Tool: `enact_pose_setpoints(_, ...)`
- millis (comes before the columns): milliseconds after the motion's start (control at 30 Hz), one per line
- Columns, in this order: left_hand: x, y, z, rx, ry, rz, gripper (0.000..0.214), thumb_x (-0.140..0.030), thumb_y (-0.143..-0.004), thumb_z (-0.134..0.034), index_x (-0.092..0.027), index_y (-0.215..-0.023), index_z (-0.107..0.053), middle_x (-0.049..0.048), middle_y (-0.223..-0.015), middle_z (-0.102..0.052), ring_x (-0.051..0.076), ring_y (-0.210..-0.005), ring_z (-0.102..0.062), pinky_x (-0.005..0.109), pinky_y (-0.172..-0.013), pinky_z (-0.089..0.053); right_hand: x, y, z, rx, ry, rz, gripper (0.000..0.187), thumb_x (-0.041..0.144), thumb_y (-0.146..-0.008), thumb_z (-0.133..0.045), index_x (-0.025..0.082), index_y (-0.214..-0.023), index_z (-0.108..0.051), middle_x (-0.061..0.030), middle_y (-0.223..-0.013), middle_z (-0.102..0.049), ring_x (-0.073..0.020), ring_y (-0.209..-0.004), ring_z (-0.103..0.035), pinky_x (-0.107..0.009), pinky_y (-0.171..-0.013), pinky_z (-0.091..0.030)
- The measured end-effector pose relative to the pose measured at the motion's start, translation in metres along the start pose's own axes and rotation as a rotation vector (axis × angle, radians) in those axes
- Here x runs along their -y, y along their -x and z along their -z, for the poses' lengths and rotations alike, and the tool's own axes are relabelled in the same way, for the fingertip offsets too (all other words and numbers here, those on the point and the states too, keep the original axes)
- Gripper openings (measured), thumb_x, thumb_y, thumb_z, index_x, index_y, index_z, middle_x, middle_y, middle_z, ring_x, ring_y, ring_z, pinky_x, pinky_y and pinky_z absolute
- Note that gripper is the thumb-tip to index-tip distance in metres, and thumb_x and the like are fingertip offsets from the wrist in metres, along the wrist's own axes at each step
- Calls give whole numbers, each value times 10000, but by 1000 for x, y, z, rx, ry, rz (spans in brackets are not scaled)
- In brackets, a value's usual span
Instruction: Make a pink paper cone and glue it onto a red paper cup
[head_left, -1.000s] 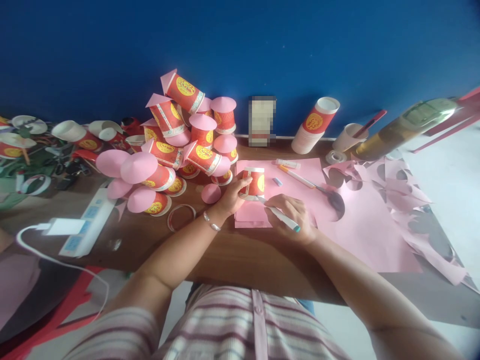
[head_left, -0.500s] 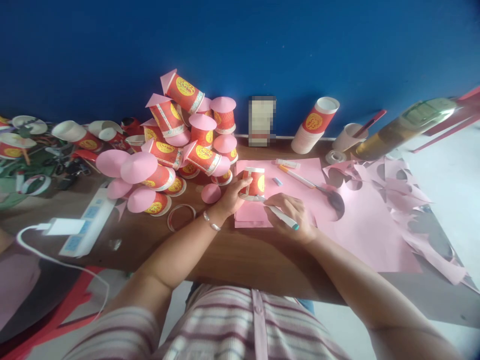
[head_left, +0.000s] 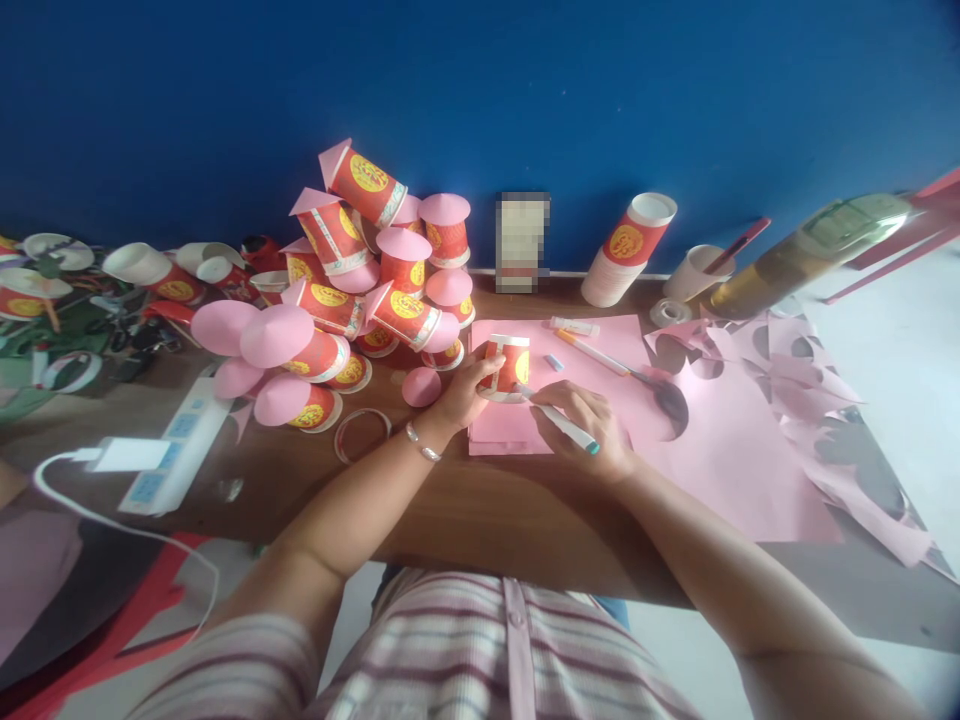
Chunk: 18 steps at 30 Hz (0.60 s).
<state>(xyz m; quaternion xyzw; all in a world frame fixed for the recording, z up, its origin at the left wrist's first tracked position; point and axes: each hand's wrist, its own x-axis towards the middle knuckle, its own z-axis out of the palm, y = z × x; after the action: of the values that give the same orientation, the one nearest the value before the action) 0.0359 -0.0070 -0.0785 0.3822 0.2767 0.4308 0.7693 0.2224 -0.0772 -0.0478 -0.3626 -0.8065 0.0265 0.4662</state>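
Observation:
A red paper cup (head_left: 509,366) stands upside down on a small stack of pink paper (head_left: 501,428) at the middle of the wooden table. My left hand (head_left: 463,393) is wrapped round the cup's left side and holds it down. My right hand (head_left: 587,424) grips a white pen with a teal end (head_left: 564,428); its tip touches the paper at the cup's lower right rim. A bracelet sits on my left wrist.
A pile of red cups with pink cone lids (head_left: 352,290) lies left of the cup. A large pink sheet with round holes (head_left: 712,430), scissors (head_left: 660,390), a glue stick (head_left: 574,326), a cup stack (head_left: 628,250) and a white power strip (head_left: 176,445) surround the work spot.
My right hand and the pen have crept slightly up and to the right along the cup's rim. My left hand and the cup have stayed put.

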Motion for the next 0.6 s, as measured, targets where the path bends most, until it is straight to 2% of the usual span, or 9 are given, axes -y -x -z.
enact_pose_setpoints(233,1,-1,3,-6,-18,31,302,-432,-838,-720,-207,-1034,-675,3,-891,-698,166,-834,-689,315,-791,-589,-1,1,0,-4,-6,-29,159,103,-952,-608,226,-1049,-585,-11,-824,-710,-153,-680,-676,-271,-628,-560)
enact_pose_setpoints(467,1,1,-1,-29,-2,-32,219,-393,-850,-709,-201,-952,-679,-8,-849,-685,149,-788,-667,290,-737,-577,0,2,0,12,-17,-34,141,116,-955,-593,232,-1035,-593,-14,-818,-718,-148,-661,-681,-270,-619,-557)
enact_pose_setpoints(600,2,-1,0,-49,-4,-24,252,-415,-826,-725,-202,-957,-689,5,-877,-699,170,-825,-675,315,-786,-572,1,4,1,-13,-35,4,146,123,-943,-608,226,-1046,-597,-11,-803,-720,-150,-668,-691,-270,-636,-561)
